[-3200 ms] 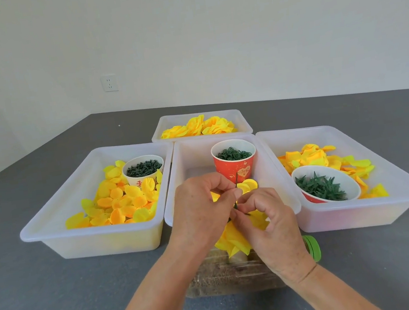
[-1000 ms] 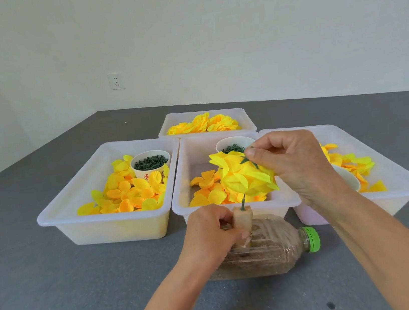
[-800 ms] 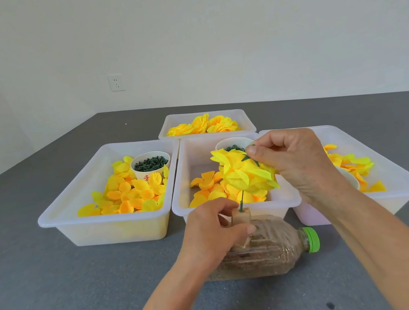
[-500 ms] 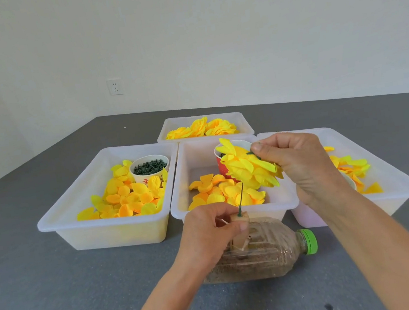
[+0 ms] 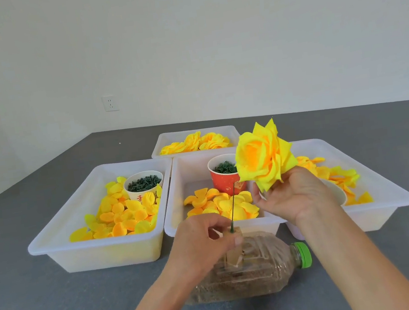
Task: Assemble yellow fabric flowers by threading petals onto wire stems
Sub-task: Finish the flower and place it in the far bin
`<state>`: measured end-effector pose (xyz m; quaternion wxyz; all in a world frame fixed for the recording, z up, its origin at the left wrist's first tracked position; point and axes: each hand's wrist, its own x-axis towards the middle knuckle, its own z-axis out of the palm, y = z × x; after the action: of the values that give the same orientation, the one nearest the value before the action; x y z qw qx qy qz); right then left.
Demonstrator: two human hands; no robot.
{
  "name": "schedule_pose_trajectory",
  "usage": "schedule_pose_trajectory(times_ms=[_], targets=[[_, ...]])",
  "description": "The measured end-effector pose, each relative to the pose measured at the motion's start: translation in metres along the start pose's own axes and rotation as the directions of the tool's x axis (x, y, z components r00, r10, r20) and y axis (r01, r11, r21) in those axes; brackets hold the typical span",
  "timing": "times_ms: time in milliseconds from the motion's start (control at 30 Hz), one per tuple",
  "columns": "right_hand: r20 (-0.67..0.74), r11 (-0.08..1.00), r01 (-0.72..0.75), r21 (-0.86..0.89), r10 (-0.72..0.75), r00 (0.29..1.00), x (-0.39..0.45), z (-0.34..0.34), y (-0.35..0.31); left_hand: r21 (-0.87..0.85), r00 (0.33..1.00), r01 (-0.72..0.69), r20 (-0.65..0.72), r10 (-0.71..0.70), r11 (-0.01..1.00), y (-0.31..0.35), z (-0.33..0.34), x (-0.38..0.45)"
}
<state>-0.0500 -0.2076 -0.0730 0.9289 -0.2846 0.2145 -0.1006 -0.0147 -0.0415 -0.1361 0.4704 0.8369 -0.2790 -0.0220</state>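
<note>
Now that the yellow flower (image 5: 264, 157) has come up off the green wire (image 5: 233, 207), which half a second ago still ran through it, this bloom looks finished and free to set aside; the right hand (image 5: 293, 195) pinches it from below, above the middle tub (image 5: 177, 211), while the left hand (image 5: 205, 241) grips the wooden block (image 5: 234, 250) under the bare wire

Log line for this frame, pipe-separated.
right hand: holds yellow fabric flower clear of wire | left hand: grips wooden block on bottle | green wire: upright, bare
</note>
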Motion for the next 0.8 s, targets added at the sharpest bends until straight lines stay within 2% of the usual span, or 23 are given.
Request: schedule_pose_trajectory(times_ms=[100, 167, 233, 333, 433, 567, 667, 800], targets=[[0.018, 0.998, -0.004, 0.064, 0.003, 1.0, 0.001, 0.003, 0.006, -0.034, 0.99, -0.027, -0.142, 0.022, 0.999, 0.012, -0.008, 0.009], [0.025, 0.999, 0.007, 0.052, -0.009, 1.0, 0.001, 0.007, 0.01, -0.24, 0.975, -0.041, -0.224, -0.014, 0.97, 0.027, -0.015, 0.017], [0.035, 0.999, 0.015, 0.035, -0.016, 0.999, 0.001, 0.013, 0.015, -0.489, 0.981, 0.014, -0.164, -0.108, 0.872, 0.044, -0.02, 0.025], [0.072, 0.998, 0.002, 0.067, -0.006, 0.997, 0.001, 0.019, 0.023, -0.703, 0.98, 0.138, -0.006, -0.2, 0.698, 0.061, -0.023, 0.034], [0.093, 0.996, -0.001, 0.087, -0.008, 0.996, 0.002, 0.018, 0.026, -0.774, 0.968, 0.193, 0.05, -0.247, 0.603, 0.067, -0.024, 0.041], [0.093, 0.995, -0.003, 0.096, -0.006, 0.996, 0.005, 0.013, 0.027, -0.806, 0.957, 0.215, 0.062, -0.283, 0.551, 0.067, -0.026, 0.049], [0.104, 0.993, -0.003, 0.117, -0.009, 0.995, 0.009, 0.012, 0.027, -0.824, 0.943, 0.273, 0.128, -0.306, 0.497, 0.069, -0.029, 0.055], [0.199, 0.996, 0.089, -0.006, -0.086, 0.976, 0.018, 0.011, 0.027, -0.863, 0.918, 0.301, 0.148, -0.367, 0.406, 0.07, -0.037, 0.066]])
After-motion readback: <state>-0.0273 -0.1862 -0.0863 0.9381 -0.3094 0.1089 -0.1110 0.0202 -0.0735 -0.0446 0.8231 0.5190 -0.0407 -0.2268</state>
